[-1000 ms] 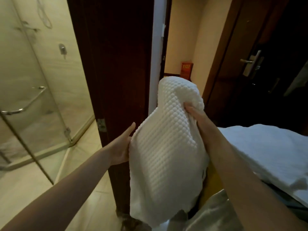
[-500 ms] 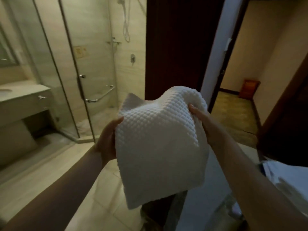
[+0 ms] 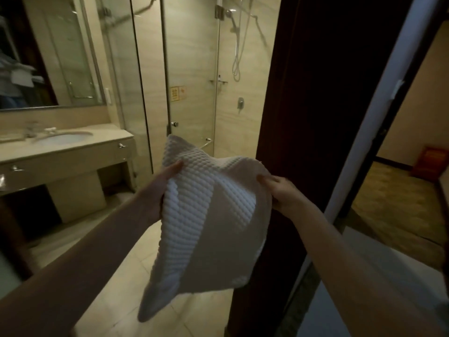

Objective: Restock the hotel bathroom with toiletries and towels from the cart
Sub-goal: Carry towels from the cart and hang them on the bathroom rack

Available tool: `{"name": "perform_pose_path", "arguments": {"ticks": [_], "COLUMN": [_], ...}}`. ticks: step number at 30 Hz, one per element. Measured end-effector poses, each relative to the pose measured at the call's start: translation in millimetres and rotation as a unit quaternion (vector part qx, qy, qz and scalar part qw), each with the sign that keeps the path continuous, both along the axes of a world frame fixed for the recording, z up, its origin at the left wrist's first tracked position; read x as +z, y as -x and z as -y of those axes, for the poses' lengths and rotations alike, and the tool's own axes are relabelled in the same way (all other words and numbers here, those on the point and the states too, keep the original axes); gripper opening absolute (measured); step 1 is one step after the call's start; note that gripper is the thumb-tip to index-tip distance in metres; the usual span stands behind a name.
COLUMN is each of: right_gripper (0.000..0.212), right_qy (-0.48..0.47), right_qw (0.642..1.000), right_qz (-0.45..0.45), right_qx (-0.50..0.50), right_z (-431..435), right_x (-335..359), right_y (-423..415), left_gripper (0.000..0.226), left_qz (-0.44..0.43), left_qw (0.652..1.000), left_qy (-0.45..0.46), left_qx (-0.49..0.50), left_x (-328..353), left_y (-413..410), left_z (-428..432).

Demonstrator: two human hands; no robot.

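Observation:
A white waffle-textured towel [image 3: 209,229] hangs folded in front of me at the bathroom doorway. My left hand [image 3: 161,188] grips its upper left edge, thumb on the front. My right hand [image 3: 279,193] pinches its upper right edge. The towel's lower end droops toward the tiled floor. The cart is out of view.
A beige vanity [image 3: 73,156] with an oval sink [image 3: 63,138] and a faucet stands at the left under a mirror [image 3: 46,57]. Straight ahead is a glass shower enclosure [image 3: 192,81]. A dark wooden door [image 3: 315,117] stands open at my right, with the carpeted hallway [image 3: 393,210] beyond it.
The view has swung left from the hallway and cart into the bathroom. My left hand went from open beside the towel to gripping its edge; the towel has spread between both hands.

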State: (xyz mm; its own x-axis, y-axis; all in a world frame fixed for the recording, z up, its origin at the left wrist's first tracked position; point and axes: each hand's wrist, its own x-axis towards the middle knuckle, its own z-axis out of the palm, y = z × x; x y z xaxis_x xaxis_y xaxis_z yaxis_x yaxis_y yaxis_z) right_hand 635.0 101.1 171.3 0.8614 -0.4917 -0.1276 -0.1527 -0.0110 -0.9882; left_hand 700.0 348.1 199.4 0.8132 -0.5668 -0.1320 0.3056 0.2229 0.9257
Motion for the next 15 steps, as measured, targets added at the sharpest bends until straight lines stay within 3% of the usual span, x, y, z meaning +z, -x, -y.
{"name": "perform_pose_path", "arguments": {"ticks": [2,5,9,15], "right_gripper": [0.037,0.022,0.026,0.028], "right_qy": [-0.018,-0.064,-0.088,-0.092], "right_qw": [1.0,0.998,0.994,0.99], "right_qz": [0.002,0.001,-0.018,-0.022], "right_qx": [-0.002,0.011,0.056,0.105], "right_z": [-5,-12,-19,-37], "right_x": [-7,-11,-13,-21], "right_y": [-17,-39,-67,-122], "left_gripper": [0.029,0.038,0.044,0.05], "left_qz": [-0.004,-0.025,-0.089,-0.185], "left_qw": [1.0,0.995,0.977,0.962], "left_qy": [0.008,0.056,0.082,0.113], "left_qx": [0.017,0.082,0.173,0.167], "left_x": [3,1,-3,-24], "left_y": [-8,-31,-71,-140], "left_z": [0,4,13,29]}}
